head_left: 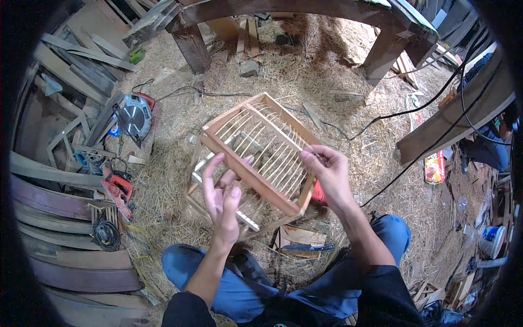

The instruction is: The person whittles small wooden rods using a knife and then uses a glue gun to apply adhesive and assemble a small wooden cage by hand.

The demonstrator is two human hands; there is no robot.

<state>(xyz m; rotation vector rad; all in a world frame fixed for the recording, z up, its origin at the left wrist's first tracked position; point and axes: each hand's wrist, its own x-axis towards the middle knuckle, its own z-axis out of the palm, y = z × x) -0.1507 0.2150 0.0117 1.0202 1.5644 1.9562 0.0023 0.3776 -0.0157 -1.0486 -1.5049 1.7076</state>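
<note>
In front of me is a tilted, box-like wooden cage (248,170) with thin pale rods set side by side through its rails. My right hand (331,173) is at its right side, thumb and fingers closed on the end of the middle rail. Whether a loose rod is also between those fingertips is hidden. My left hand (220,199) is just at the near long rail, palm up, with fingers apart and nothing visible in it. Below the cage shows another light wooden frame (197,179), partly covered. A red object (318,193) peeks out beneath the cage's right corner.
A circular saw (134,117) and a red power tool (118,191) lie to the left. A blue-handled tool (308,247) rests on a board between my legs. Black cables cross the shavings at right. A heavy wooden bench (190,46) stands ahead; another person (490,147) is at far right.
</note>
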